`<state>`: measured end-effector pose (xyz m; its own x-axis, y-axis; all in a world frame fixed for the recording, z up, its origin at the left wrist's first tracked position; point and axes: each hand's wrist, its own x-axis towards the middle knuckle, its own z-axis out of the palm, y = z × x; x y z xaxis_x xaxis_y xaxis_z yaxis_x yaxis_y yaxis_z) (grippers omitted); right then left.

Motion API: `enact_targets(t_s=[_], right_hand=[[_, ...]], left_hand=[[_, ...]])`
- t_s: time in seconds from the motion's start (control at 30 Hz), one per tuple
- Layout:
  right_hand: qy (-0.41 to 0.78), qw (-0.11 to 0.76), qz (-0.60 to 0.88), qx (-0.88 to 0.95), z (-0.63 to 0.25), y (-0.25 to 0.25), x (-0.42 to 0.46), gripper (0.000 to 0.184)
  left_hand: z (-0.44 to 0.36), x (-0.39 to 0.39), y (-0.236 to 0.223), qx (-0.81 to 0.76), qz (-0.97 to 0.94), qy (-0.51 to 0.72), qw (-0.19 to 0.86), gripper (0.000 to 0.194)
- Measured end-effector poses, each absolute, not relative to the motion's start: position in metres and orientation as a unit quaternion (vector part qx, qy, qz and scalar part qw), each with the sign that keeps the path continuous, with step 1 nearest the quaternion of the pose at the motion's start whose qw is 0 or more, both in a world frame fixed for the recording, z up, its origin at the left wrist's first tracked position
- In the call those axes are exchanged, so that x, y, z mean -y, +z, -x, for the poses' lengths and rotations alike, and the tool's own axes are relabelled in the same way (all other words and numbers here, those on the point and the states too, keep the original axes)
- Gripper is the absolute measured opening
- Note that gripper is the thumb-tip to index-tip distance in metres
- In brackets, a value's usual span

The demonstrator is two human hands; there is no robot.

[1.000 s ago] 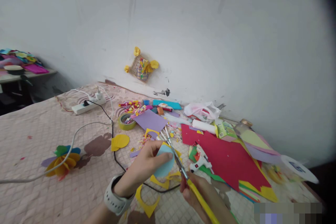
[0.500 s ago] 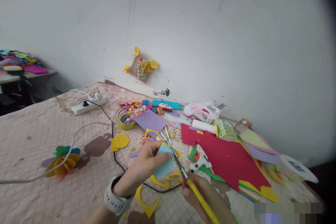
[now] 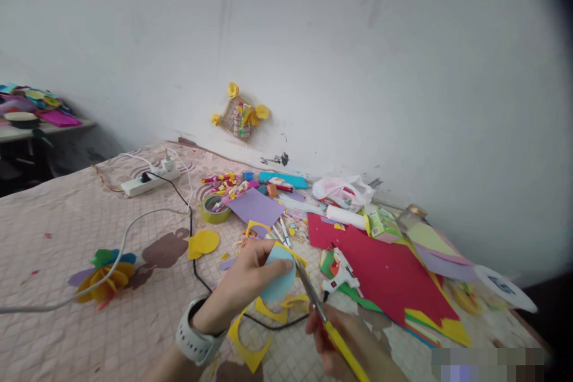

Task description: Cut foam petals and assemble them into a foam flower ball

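Between thumb and fingers, my left hand (image 3: 256,274) pinches a light blue rounded paper piece (image 3: 278,279) laid over yellow paper (image 3: 299,258), whose edge shows along the top right. My right hand (image 3: 335,334) is wrapped round a pair of scissors (image 3: 316,298) with a yellow handle. The blades lie against the right edge of the held papers, near my left thumb. Below my hands are yellow offcuts (image 3: 250,351) with round cut-outs. To the left of my left hand rest yellow cut pieces (image 3: 206,242).
A white glue gun (image 3: 342,277) lies on red sheets (image 3: 380,268) at right. A power strip (image 3: 150,181) with cables, a tape roll (image 3: 215,209), a purple sheet (image 3: 257,208) and a paper flower (image 3: 107,277) sit on the table. A black cable runs beneath my hands.
The scissor blades have gone from spread, with tips past the paper, to closer together at its right edge. My left hand keeps its hold on the papers.
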<state>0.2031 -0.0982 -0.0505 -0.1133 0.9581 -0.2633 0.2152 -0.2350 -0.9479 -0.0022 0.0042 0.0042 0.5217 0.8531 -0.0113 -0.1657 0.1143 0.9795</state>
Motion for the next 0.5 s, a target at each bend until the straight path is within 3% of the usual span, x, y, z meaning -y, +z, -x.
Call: enact_targets(t_s=[0.1, 0.33, 0.5], right_hand=[[0.569, 0.389, 0.545, 0.477, -0.215, -0.057, 0.098, 0.053], [0.391, 0.54, 0.505, 0.548, -0.214, -0.013, 0.063, 0.032], [0.382, 0.425, 0.516, 0.639, -0.182, 0.014, 0.046, 0.019]], left_hand=[[0.005, -0.005, 0.005, -0.305, -0.549, 0.384, 0.676, 0.033], [-0.002, 0.0, 0.003, -0.291, -0.666, 0.326, 0.605, 0.023], [-0.004, 0.003, -0.002, -0.271, -0.759, 0.294, 0.514, 0.022]])
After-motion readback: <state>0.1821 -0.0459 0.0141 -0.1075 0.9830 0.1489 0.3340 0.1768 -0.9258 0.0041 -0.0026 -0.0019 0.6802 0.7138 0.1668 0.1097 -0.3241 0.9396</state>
